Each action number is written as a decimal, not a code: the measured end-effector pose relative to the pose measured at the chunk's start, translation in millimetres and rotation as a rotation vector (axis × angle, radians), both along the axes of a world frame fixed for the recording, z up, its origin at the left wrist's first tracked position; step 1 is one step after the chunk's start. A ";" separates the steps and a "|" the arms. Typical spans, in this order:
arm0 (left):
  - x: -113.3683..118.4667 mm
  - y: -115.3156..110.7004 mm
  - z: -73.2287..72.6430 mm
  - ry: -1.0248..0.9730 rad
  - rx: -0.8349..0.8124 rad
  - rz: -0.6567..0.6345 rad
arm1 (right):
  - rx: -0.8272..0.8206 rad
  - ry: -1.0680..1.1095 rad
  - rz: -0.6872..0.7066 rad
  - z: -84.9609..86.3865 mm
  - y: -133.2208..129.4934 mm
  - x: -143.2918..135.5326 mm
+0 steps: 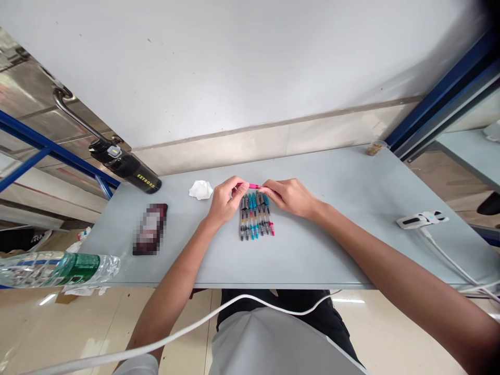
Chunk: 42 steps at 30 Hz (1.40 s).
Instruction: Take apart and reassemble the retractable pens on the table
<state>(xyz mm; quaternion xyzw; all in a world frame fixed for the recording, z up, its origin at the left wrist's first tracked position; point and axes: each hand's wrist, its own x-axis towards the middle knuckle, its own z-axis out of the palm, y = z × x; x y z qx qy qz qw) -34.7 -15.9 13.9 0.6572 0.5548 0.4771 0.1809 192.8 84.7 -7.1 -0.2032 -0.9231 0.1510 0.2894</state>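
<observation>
Well off to the left of the row of pens (257, 214), at the near edge of the grey table (312, 255), is a clear plastic bottle (80, 267) with a green label. Farther back on the same side of the row comes a black bottle (128, 169) lettered in yellow, with a loop on its lid. Between that bottle and the near edge, left of the row and roughly level with it, lies a dark reddish item (151, 228), pixelated so that I cannot tell what it is. Closer to the row, beyond its far left corner, sits a crumpled white tissue (200, 190).

The left hand (224, 202) is just left of the row's far end, its thumb and fingers pinching one end of a pink pen (253, 186). That pen is held crosswise just beyond the row's far end, between the two hands. The row itself has grey and teal pens laid side by side, with clear lower barrels and their tips toward the person; the one farthest right has a pinkish red tip. The right hand (292, 197) is just right of the row's far end, thumb and forefinger closed on the pink pen's other end, the remaining fingers curled.

Well to the right of the row and farther back stands a small clear cup (375, 148) with brownish contents. Farther right, nearly level with the row, lies a white device (420, 220) with a white cable (443, 253) running from it
</observation>
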 end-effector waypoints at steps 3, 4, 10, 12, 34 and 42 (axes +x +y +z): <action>-1.0 0.1 -1.4 -0.083 -0.045 0.034 | 0.010 0.014 0.024 0.3 -3.6 -1.8; -1.4 0.6 -2.5 -0.130 -0.067 0.039 | 0.020 0.016 0.028 0.7 -4.6 -2.1; -3.0 2.5 -2.2 -0.177 -0.043 -0.032 | 0.060 0.031 -0.008 0.8 -2.0 0.6; -2.1 2.1 -0.8 -0.156 -0.027 -0.044 | 0.059 0.032 -0.027 0.3 -0.3 1.7; 4.3 2.4 -0.9 -0.076 0.003 0.124 | 0.057 -0.014 -0.003 2.2 -3.0 0.3; 9.1 3.4 -4.5 -0.188 -0.065 0.151 | 0.071 0.021 0.030 4.7 -4.2 -3.7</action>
